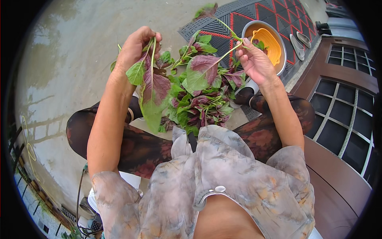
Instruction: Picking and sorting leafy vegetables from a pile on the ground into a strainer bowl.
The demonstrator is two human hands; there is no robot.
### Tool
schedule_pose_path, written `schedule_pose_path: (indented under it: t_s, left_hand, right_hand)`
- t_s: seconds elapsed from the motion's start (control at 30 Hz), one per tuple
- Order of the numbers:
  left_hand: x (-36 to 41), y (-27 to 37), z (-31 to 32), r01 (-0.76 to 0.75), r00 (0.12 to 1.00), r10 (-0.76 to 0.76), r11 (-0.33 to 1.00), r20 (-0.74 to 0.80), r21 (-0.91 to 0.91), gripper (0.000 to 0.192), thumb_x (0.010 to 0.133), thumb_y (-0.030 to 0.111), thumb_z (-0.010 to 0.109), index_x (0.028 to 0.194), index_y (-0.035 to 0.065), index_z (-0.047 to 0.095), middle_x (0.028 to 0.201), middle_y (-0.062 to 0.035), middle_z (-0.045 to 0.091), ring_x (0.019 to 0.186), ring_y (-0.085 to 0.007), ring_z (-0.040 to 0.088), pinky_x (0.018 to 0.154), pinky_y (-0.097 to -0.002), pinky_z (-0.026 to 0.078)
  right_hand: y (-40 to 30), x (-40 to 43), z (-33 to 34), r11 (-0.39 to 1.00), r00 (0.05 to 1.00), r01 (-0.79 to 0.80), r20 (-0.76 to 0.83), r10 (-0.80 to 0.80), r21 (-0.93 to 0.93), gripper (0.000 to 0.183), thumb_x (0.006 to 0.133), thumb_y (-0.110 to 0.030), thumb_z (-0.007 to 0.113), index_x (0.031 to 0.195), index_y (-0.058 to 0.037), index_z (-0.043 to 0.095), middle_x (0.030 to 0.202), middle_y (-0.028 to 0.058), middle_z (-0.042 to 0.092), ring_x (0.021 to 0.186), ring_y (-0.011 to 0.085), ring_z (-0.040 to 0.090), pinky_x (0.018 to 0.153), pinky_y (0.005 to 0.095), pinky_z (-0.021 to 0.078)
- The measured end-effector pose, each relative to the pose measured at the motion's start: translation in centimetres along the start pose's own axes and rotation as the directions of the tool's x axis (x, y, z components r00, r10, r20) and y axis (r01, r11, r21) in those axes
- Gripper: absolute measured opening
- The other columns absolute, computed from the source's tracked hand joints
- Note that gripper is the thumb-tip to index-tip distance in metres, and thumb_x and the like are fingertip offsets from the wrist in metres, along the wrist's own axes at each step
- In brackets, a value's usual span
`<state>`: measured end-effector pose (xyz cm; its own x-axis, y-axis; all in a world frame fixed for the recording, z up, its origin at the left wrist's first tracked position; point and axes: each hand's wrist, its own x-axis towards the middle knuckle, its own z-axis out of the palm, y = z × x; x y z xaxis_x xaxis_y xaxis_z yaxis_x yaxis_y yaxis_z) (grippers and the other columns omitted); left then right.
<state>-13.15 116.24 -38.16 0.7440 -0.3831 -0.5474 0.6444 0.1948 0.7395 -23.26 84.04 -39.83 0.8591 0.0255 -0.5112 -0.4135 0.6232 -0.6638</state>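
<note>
Raised at the upper left, my left hand grips the stems of several red amaranth leaves, which hang down below it. My right hand pinches a pale green amaranth stem between thumb and fingertips. A large green and purple leaf droops from that stem's lower end, and another leaf stands off its far end. Beneath both hands lies a heap of amaranth on the ground between my legs. The raised leaves hide part of the heap.
Just beyond my right hand, a metal basin holds a yellow plastic strainer with some leaves inside. It stands on a black and red mat. Pale shoes lie farther right, near a brown door with glass panes. Wet concrete spreads to the left.
</note>
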Motion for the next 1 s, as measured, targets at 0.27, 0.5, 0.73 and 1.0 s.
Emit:
schedule_pose_path:
  t_s: [0.27, 0.5, 0.73, 1.0]
  left_hand:
    - [-0.1, 0.6, -1.0, 0.027, 0.987, -0.036, 0.998, -0.154, -0.059, 0.023, 0.084, 0.022, 0.057, 0.089, 0.001, 0.065, 0.07, -0.0045, 0.056, 0.061, -0.0145, 0.054, 0.056, -0.029, 0.046]
    - [0.3, -0.2, -0.7, 0.029, 0.98, 0.007, 0.983, 0.197, -0.18, 0.025, 0.093, 0.021, 0.054, 0.097, -0.0011, 0.066, 0.074, -0.0057, 0.059, 0.066, -0.014, 0.055, 0.061, -0.0273, 0.047]
    - [0.0, -0.5, 1.0, -0.073, 0.903, 0.145, 0.979, 0.403, -0.189, 0.024, 0.099, 0.024, 0.049, 0.098, 0.0022, 0.06, 0.082, -0.0018, 0.054, 0.079, -0.0141, 0.051, 0.07, -0.0271, 0.044]
    - [-1.2, -2.0, 4.2, -0.045, 0.94, 0.021, 0.997, 0.34, 0.063, 0.034, 0.101, 0.029, 0.052, 0.122, 0.005, 0.063, 0.108, -0.0032, 0.065, 0.1, -0.0122, 0.058, 0.084, -0.0298, 0.048]
  right_hand:
    - [0.7, 0.9, 0.1, 0.997, 0.994, 0.046, -0.107, -0.039, 0.067, 0.019, 0.094, -0.018, 0.067, 0.102, -0.0004, 0.065, 0.098, 0.0087, 0.068, 0.084, 0.016, 0.066, 0.071, 0.0201, 0.0577]
    - [4.2, 0.8, 5.4, 0.891, 0.964, 0.193, 0.247, -0.095, -0.411, 0.044, 0.099, -0.015, 0.057, 0.139, 0.0024, 0.047, 0.13, 0.0126, 0.059, 0.113, 0.0198, 0.061, 0.096, 0.0319, 0.0508]
    - [3.8, -0.4, 7.5, 0.592, 0.911, 0.375, 0.403, -0.092, -0.713, 0.035, 0.101, -0.02, 0.055, 0.13, -0.0002, 0.057, 0.124, 0.0087, 0.063, 0.112, 0.0143, 0.06, 0.095, 0.0282, 0.0486]
    - [3.7, -1.9, 9.5, 0.826, 0.942, 0.237, 0.328, -0.067, -0.511, 0.035, 0.097, -0.025, 0.063, 0.121, 0.0, 0.061, 0.105, 0.0018, 0.068, 0.094, 0.0059, 0.062, 0.084, 0.0201, 0.0495]
